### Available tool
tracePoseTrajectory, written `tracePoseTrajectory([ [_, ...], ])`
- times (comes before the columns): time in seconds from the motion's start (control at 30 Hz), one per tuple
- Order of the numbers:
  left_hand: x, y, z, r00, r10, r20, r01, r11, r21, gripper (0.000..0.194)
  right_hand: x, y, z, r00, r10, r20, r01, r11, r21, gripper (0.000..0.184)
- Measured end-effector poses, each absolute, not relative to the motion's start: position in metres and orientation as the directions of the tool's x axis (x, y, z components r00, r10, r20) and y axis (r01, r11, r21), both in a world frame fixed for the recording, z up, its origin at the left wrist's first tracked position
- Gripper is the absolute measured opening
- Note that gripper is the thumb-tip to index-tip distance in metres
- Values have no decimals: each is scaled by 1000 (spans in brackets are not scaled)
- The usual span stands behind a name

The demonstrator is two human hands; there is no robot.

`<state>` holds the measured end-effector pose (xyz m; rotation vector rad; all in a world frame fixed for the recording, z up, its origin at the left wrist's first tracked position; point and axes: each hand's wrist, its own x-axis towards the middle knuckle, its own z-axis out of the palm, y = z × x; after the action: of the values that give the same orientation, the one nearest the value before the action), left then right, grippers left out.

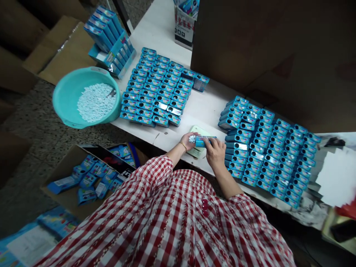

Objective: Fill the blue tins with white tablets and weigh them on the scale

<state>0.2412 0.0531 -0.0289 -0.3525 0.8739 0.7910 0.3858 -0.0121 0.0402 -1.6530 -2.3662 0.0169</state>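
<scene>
My left hand (185,142), with a bangle at the wrist, is cupped around a small heap of white pellets (192,138). Lying on its side, a small blue box (200,141) points one end at those pellets. My right hand (217,152) grips this box from the other end, fingers over its top. Beneath both hands is a pale green flat-topped object (204,131), partly covered, perhaps a scale. A turquoise tub (65,92) at the left holds many more white pellets (96,102) and what looks like a scoop.
Rows of upright blue boxes (155,87) stand left on the white table (158,24), more boxes (267,148) right. A filled display carton (111,52) is beside the tub. An open cardboard box (66,202) of blue boxes sits below. A large brown carton (267,48) borders the back.
</scene>
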Motion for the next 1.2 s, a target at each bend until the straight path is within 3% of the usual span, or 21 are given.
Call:
tracePoseTrajectory([
  [0.2, 244, 51, -32, 412, 501, -761, -732, 679, 51, 12, 391, -14, 40, -244, 950, 193, 931, 286, -228, 42],
  [0.37, 245, 52, -31, 412, 479, -776, -726, 687, 39, 13, 400, -12, 25, -99, 975, 201, 871, 183, -455, 33],
  [0.53, 228, 51, -34, 395, 444, -805, -736, 677, 13, 12, 413, -6, -12, 175, 983, 60, 549, -47, -834, 34],
  [0.63, 203, 45, -36, 326, 422, -846, -749, 661, 41, 14, 406, 1, -39, 193, 975, -108, 298, -163, -941, 41],
  [0.77, 171, 30, -33, 251, 426, -869, -759, 644, 97, 15, 390, 11, -60, 84, 980, -180, 159, -191, -969, 46],
  [0.9, 155, 14, -24, 237, 414, -879, -769, 633, 90, 15, 397, 14, -54, -10, 979, -203, 198, -197, -960, 52],
  [1.03, 144, 1, -19, 232, 414, -880, -799, 597, 71, 17, 427, 10, -25, -104, 973, -208, 214, -183, -960, 72],
  [1.1, 135, -4, -19, 211, 423, -881, -824, 562, 73, 18, 442, 7, -12, -20, 978, -207, 207, -198, -958, 67],
  [1.2, 120, -12, -19, 167, 425, -890, -851, 517, 87, 18, 457, 4, -2, 234, 955, -180, 210, -231, -950, 43],
])
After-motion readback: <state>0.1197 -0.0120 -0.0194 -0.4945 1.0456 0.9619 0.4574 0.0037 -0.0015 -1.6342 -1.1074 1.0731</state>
